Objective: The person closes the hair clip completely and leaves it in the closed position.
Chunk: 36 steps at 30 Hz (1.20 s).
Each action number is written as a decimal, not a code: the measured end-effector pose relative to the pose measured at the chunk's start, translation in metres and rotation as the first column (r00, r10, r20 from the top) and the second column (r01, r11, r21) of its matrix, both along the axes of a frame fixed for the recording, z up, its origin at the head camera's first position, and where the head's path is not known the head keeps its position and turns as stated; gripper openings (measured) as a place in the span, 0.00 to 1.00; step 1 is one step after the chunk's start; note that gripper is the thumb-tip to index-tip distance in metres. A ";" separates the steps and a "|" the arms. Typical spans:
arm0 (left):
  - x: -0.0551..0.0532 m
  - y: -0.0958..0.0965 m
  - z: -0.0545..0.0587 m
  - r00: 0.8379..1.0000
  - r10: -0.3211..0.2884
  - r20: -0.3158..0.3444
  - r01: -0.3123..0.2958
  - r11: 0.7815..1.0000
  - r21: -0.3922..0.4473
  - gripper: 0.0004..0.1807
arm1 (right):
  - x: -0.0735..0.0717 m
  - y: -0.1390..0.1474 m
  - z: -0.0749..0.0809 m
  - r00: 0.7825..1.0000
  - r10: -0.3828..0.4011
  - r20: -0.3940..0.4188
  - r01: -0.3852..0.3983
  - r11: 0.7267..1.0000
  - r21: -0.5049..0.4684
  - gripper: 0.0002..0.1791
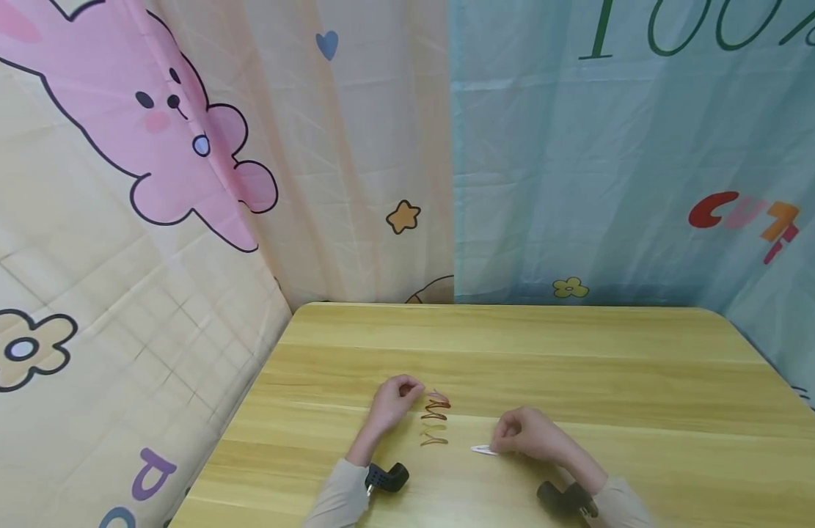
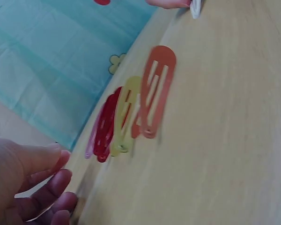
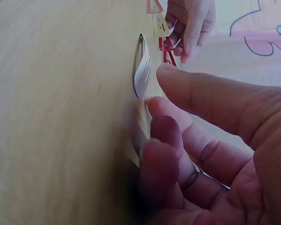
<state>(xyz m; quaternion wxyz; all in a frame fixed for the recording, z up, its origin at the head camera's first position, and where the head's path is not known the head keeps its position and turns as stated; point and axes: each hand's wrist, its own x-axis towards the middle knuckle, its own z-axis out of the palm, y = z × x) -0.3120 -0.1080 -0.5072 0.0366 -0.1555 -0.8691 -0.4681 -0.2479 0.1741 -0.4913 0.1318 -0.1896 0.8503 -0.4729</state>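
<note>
finding: skew risk

on the table (image 1: 612,381), my left hand (image 1: 394,403) is curling loosely, holding nothing; my right hand (image 1: 529,434) is sitting at the white clip (image 3: 143,75), whether gripping i cannot tell. a careless left nudge could be skewing the adjacent coloured clips (image 2: 122,110).

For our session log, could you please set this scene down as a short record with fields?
Surface: yellow wood-grain table with rounded corners
Line: long, glossy, slotted hair clips, pink farthest from the person, then red, yellow, orange
Separate: white teardrop-shaped hair clip
Left hand: near the pink end, nothing visibly held
Right hand: at the white clip; grip unclear
Backdrop: pale, cartoon-printed fabric
</note>
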 end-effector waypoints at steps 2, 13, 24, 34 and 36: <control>-0.002 0.002 -0.003 1.000 0.009 -0.023 -0.009 1.000 -0.020 0.06 | 0.000 0.000 0.000 1.000 -0.006 -0.003 0.006 1.000 0.005 0.08; -0.005 0.010 -0.004 0.997 -0.006 -0.078 -0.002 0.995 -0.104 0.08 | 0.000 -0.001 0.002 1.000 -0.017 -0.017 0.017 1.000 0.015 0.08; -0.007 0.010 -0.004 0.997 0.005 -0.078 -0.019 0.985 -0.172 0.08 | 0.001 -0.001 0.004 1.000 -0.020 -0.009 0.020 1.000 0.003 0.09; -0.008 0.011 -0.001 0.997 0.019 -0.074 -0.035 0.976 -0.214 0.08 | 0.000 0.001 0.006 1.000 -0.020 -0.015 0.020 1.000 -0.005 0.08; -0.008 0.011 0.000 0.997 0.023 -0.068 -0.037 0.975 -0.218 0.08 | -0.001 0.001 0.006 1.000 -0.016 -0.018 0.016 1.000 -0.010 0.08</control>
